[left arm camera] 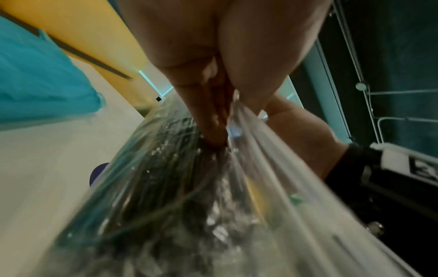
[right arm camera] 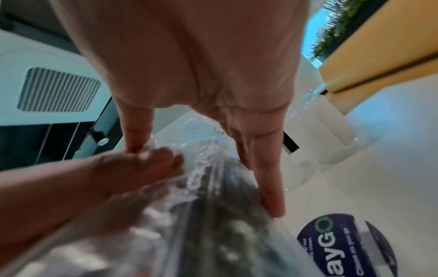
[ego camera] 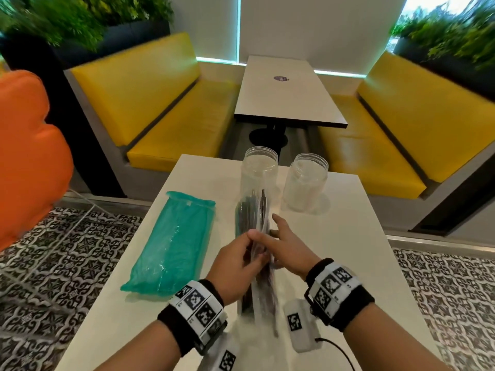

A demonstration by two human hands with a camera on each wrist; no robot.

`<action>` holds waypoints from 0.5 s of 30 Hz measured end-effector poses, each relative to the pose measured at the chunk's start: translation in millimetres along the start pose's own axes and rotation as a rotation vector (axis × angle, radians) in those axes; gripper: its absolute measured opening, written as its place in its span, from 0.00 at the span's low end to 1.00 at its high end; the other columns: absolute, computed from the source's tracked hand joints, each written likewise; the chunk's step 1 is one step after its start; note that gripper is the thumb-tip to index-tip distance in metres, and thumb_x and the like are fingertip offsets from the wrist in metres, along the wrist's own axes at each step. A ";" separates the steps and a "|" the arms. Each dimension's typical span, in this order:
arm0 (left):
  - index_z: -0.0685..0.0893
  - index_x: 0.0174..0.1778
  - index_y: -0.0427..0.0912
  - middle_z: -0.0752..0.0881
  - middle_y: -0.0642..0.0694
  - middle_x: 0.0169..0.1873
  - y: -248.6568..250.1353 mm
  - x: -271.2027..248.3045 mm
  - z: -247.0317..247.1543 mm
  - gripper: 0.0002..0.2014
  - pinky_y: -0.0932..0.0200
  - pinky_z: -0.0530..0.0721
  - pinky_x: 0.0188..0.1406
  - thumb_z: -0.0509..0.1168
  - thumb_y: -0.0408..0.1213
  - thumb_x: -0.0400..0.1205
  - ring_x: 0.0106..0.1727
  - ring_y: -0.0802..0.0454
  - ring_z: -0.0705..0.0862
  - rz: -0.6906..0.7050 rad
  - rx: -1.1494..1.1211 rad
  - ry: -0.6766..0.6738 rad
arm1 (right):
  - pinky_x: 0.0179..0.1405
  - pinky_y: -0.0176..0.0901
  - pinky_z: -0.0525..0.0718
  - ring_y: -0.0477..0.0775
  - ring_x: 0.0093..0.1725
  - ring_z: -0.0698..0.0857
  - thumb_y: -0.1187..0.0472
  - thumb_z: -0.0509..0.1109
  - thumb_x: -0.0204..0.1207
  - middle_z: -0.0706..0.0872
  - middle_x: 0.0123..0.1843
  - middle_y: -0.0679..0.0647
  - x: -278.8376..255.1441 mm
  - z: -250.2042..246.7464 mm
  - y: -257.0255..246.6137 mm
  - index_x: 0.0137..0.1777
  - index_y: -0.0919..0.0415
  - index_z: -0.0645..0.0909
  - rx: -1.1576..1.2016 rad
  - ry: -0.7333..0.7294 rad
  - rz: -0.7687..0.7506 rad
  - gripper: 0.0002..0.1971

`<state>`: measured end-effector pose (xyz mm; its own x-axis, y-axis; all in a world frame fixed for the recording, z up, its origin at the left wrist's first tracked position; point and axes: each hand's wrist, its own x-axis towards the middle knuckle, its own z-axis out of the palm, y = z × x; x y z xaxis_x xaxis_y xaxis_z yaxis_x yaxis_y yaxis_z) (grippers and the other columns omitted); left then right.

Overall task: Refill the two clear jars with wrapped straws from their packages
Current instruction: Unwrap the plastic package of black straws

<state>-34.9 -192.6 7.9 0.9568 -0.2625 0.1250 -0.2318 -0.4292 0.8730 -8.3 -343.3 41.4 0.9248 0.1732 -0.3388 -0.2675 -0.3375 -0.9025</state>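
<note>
Two hands are being applied to the clear package of dark straws (ego camera: 253,223), which is being held lifted and tilted over the middle of the table (ego camera: 334,236), its far end just before the two clear jars (ego camera: 284,180) near the far edge: the left hand (ego camera: 235,266) is pinching the film, and the right hand (ego camera: 288,246) is being laid against it with fingers (right arm camera: 265,189) extended, thumb pressed to the plastic. Risk is being judged: the slack film could slip or tear abruptly, so straws could be spilled or a light jar knocked over. The teal package (ego camera: 171,242) is being left flat toward the left edge, untouched.
</note>
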 end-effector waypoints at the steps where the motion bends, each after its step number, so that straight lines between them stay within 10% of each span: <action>1: 0.79 0.61 0.58 0.88 0.60 0.50 0.6 0.6 -0.1 0.11 0.76 0.80 0.47 0.69 0.40 0.85 0.49 0.73 0.84 0.006 -0.019 -0.040 | 0.43 0.37 0.85 0.50 0.57 0.86 0.48 0.70 0.80 0.81 0.70 0.55 1.5 -1.2 2.2 0.83 0.54 0.55 0.083 0.000 0.011 0.37; 6: 0.83 0.69 0.51 0.86 0.55 0.60 0.9 -5.4 -7.7 0.20 0.65 0.84 0.62 0.68 0.47 0.81 0.60 0.63 0.85 0.054 -0.022 -0.177 | 0.44 0.42 0.85 0.52 0.51 0.87 0.65 0.59 0.85 0.84 0.59 0.54 6.7 -13.6 9.6 0.66 0.56 0.73 0.093 0.184 -0.092 0.11; 12: 0.78 0.60 0.49 0.83 0.50 0.60 -19.3 14.4 -43.8 0.10 0.62 0.84 0.52 0.67 0.33 0.85 0.56 0.56 0.84 -0.190 -0.182 0.452 | 0.43 0.51 0.88 0.60 0.47 0.91 0.62 0.57 0.88 0.88 0.56 0.59 2.7 -18.1 2.9 0.59 0.62 0.77 0.354 0.108 -0.109 0.09; 15: 0.69 0.74 0.44 0.75 0.45 0.72 -31.7 24.6 -54.0 0.23 0.56 0.77 0.65 0.68 0.40 0.85 0.69 0.47 0.78 -0.385 -0.326 0.444 | 0.45 0.57 0.88 0.69 0.52 0.90 0.62 0.58 0.87 0.88 0.58 0.62 1.8 -14.5 0.2 0.62 0.63 0.77 0.424 0.102 -0.121 0.09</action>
<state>5.5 -138.8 8.8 0.9580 0.2678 -0.1023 0.1385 -0.1201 0.9831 -2.8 -356.5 44.4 0.9724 0.0886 -0.2158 -0.2237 0.0921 -0.9703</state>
